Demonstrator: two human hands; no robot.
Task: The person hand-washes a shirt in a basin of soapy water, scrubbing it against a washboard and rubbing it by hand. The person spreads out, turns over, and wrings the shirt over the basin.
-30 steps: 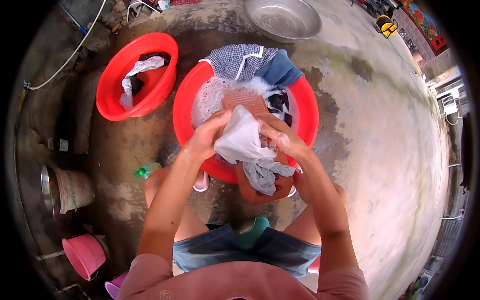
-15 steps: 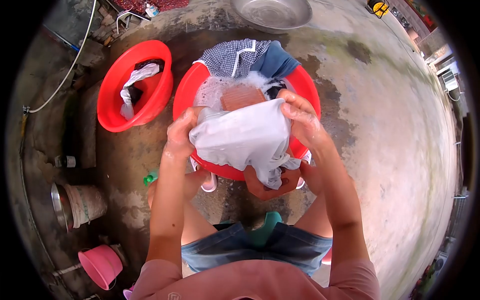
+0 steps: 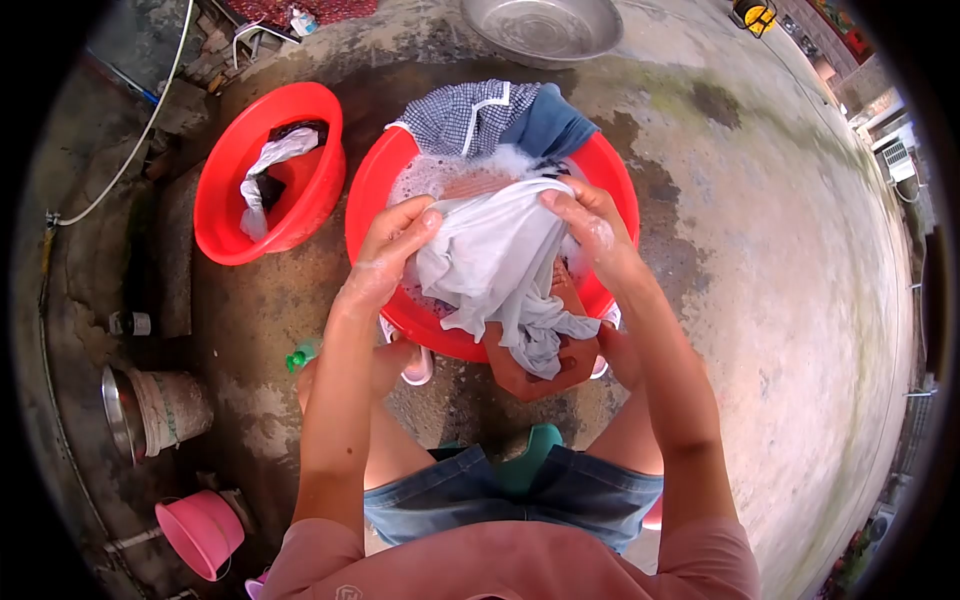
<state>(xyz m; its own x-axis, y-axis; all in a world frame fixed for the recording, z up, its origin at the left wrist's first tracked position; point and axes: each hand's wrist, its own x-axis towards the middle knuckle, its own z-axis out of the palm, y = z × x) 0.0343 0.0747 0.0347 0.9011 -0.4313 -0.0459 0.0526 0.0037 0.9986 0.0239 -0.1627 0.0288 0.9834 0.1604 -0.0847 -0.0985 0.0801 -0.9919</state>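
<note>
A wet white garment (image 3: 490, 250) stretches between my two hands above a red basin (image 3: 620, 190) of sudsy water. My left hand (image 3: 388, 245) pinches its left edge, and my right hand (image 3: 590, 220) grips the upper right edge. The lower part of the cloth hangs in folds over a brown washboard (image 3: 540, 385), which leans across the near rim of the basin. Foam (image 3: 505, 162) floats behind the garment. Draped over the far rim are a checked cloth (image 3: 455, 115) with white trim and a blue denim piece (image 3: 552, 122). The garment hides the middle of the washboard.
A smaller red basin (image 3: 220, 190) holding white and dark clothes stands at the left. A metal basin (image 3: 540, 30) lies beyond the big one. At lower left are a bucket (image 3: 170, 410) and a pink bucket (image 3: 200, 535). A green-capped bottle (image 3: 300, 357) is near my left leg.
The garment was spread flat and taut; now it is gathered and sags in folds. My left hand has moved slightly right, and my right hand slightly left, bringing them closer together.
</note>
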